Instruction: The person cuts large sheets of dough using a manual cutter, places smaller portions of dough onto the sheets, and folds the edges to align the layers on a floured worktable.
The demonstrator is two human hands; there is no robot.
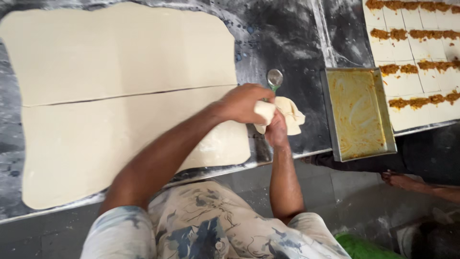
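We see both of the person's hands meet at the near edge of a dark, flour-dusted metal table (287,43). The left hand (244,102) is curled from above around one end of a pale, soft strip of dough (287,115), fingers closed on it. The right hand (277,130) comes up from below and grips the same strip, its fingers wrapped around the lower part. The strip is crumpled and folded, limp, with ragged edges, and it hangs just beside the right edge of the big dough sheet.

That dough sheet (115,62) lies flat across most of the table, smooth and matte, roughly rectangular with rounded corners. A thin straight cut (134,94) runs across it from left to right, dividing it into a far half and a near half.

Just beyond the hands lies a small round metal cutter wheel (274,76) with a green handle, mostly hidden by the left hand.

To the right sits a shallow rectangular metal tray (335,144), its bottom smeared with an oily yellow-orange film. Further right, another dough sheet (407,86) is scored into squares, with rows of crumbly brown filling (417,34) laid along them.

The person wears a light patterned shirt (206,225). At the lower right, another person's bare foot (400,180) rests on the grey floor.
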